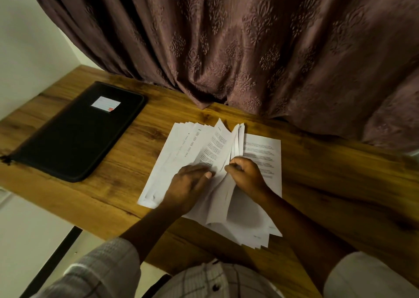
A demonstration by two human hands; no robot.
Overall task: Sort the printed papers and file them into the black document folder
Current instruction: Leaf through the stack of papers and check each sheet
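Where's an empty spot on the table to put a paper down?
The table is bare between the black folder and the papers, and right of them by the curtain. Crowded under the left hand and right hand.

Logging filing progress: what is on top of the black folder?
Only a white label with a red mark sits on the closed black folder; the papers lie apart from it. What it holds inside cannot be seen.

Printed papers (pixel 260 152) beneath the flat left hand (pixel 188 184) and in the pinch of the right hand (pixel 246 174), black document folder (pixel 79 134) well left of both.
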